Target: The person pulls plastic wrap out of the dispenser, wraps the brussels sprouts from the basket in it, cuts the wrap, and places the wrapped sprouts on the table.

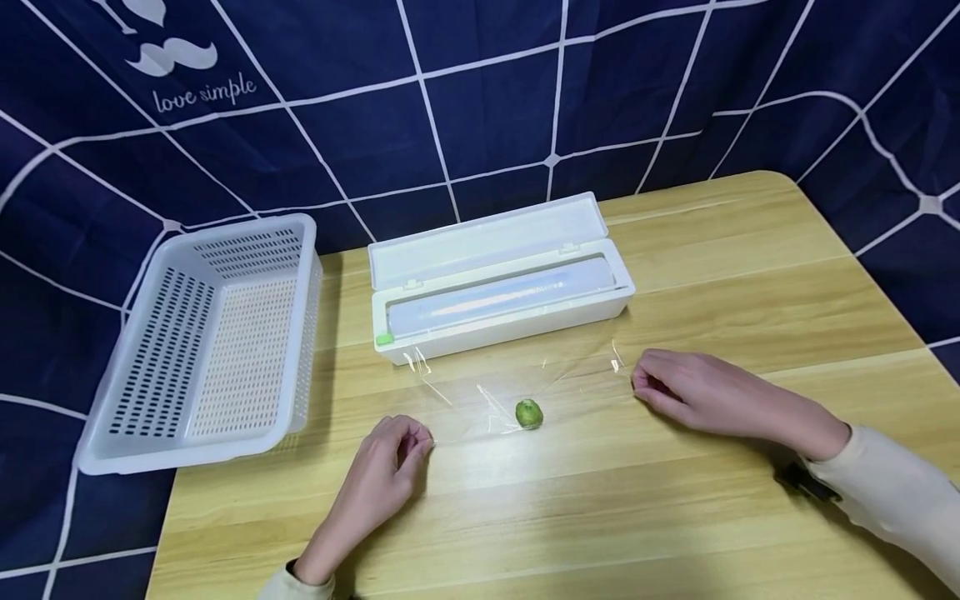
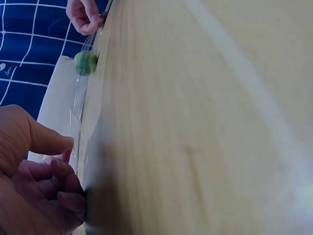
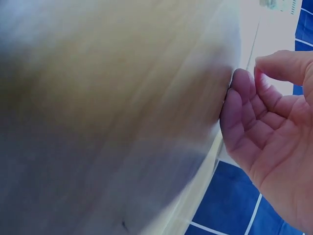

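A sheet of clear cling film (image 1: 491,404) stretches from the white dispenser box (image 1: 502,321) toward the person, its glints and wrinkles showing over the table. At its near left corner, the left hand (image 1: 382,471) pinches the film between thumb and fingers. The right hand (image 1: 690,390) pinches the opposite side, to the right of the box. Between the hands lies a small green round fruit (image 1: 528,414), overlapping the film in the head view. In the left wrist view, the fruit (image 2: 85,62) sits beyond the left fingers. The box lid (image 1: 487,242) stands open, with the film roll (image 1: 502,296) inside.
A white perforated plastic basket (image 1: 300,350) stands at the left edge of the wooden table (image 1: 570,533). A small green piece (image 1: 385,339) sits on the box's left front corner. A dark blue checked cloth (image 1: 495,108) hangs behind the table.
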The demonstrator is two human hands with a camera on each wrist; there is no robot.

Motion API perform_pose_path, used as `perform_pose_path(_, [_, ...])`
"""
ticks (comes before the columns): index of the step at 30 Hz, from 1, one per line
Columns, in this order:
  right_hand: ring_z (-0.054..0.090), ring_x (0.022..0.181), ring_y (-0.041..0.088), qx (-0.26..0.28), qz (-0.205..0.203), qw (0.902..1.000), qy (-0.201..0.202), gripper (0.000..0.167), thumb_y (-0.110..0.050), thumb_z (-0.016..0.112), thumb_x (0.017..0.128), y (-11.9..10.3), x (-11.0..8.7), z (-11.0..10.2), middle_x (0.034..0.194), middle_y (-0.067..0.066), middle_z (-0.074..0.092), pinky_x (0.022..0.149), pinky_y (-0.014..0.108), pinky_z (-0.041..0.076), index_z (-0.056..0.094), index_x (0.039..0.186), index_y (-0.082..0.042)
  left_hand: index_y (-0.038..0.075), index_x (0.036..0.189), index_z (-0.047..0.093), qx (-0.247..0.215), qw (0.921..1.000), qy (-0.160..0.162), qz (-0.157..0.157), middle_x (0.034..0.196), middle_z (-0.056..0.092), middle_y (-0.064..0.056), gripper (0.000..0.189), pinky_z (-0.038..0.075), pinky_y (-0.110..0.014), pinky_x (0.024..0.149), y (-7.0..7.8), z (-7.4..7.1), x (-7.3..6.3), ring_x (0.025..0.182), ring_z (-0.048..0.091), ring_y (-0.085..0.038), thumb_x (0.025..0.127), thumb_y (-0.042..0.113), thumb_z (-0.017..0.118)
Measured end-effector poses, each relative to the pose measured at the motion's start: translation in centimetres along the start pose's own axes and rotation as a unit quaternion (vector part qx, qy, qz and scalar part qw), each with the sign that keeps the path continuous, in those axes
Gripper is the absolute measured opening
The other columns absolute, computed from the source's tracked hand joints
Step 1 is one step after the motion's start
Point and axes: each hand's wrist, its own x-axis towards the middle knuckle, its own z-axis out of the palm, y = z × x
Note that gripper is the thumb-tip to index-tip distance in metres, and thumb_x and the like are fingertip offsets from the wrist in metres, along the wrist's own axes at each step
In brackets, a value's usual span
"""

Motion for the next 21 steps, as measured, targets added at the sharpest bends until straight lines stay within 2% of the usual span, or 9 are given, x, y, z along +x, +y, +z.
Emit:
perform_pose_path(7, [0.044, 0.074, -0.004, -0.011, 0.016, 0.9995, -0.025, 0.026, -0.008, 0.078, 0.098, 0.0, 0.6, -0.1, 0.086, -0.02, 0.045, 0.062, 0.023, 0.044, 0.059, 0.094, -0.026, 0.015, 0.092, 0.07, 0.013, 0.9997, -0.003, -0.018, 0.076, 0.048, 0.011, 0.019, 0.041, -0.028, 0.065, 0.4, -0.2, 0.5, 0.072, 0.045, -0.007, 0.096, -0.002, 0.078])
perform_pose_path(10, [0.044, 0.072, -0.003, -0.017, 0.03, 0.9987, -0.037, 0.025, -0.009, 0.077, 0.099, 0.0, 0.8, -0.1, 0.085, -0.019, 0.045, 0.061, 0.024, 0.044, 0.059, 0.093, -0.026, 0.015, 0.091, 0.069, 0.018, 0.9998, 0.0, -0.013, 0.075, 0.048, 0.011, 0.019, 0.041, -0.028, 0.063, 0.3, -0.1, 0.7, 0.071, 0.045, -0.008, 0.096, -0.001, 0.079])
perform_pose_path(16, [0.044, 0.07, -0.001, -0.035, 0.041, 0.9974, -0.048, 0.025, -0.011, 0.074, 0.1, 0.0, 1.3, -0.1, 0.082, -0.017, 0.045, 0.06, 0.025, 0.044, 0.058, 0.09, -0.026, 0.017, 0.09, 0.068, 0.034, 0.9987, 0.025, 0.029, 0.076, 0.05, 0.011, 0.016, 0.038, -0.027, 0.058, -1.5, 1.0, 1.0, 0.069, 0.045, -0.006, 0.095, 0.005, 0.078])
perform_pose_path(19, [0.045, 0.07, -0.001, -0.036, 0.047, 0.9968, -0.054, 0.025, -0.012, 0.074, 0.101, 0.0, 1.5, -0.1, 0.082, -0.017, 0.045, 0.06, 0.026, 0.045, 0.058, 0.089, -0.026, 0.016, 0.091, 0.068, 0.042, 0.998, 0.029, 0.038, 0.076, 0.051, 0.01, 0.014, 0.035, -0.027, 0.056, -2.6, 1.5, 0.9, 0.068, 0.045, -0.006, 0.097, 0.008, 0.077])
perform_pose_path(21, [0.045, 0.07, -0.001, -0.032, 0.054, 0.9964, -0.057, 0.025, -0.012, 0.074, 0.101, 0.0, 1.5, -0.2, 0.082, -0.018, 0.046, 0.061, 0.026, 0.045, 0.058, 0.089, -0.027, 0.016, 0.09, 0.068, 0.043, 0.9982, 0.026, 0.034, 0.076, 0.051, 0.009, 0.014, 0.035, -0.028, 0.055, -2.6, 1.5, 0.9, 0.067, 0.045, -0.007, 0.097, 0.007, 0.077])
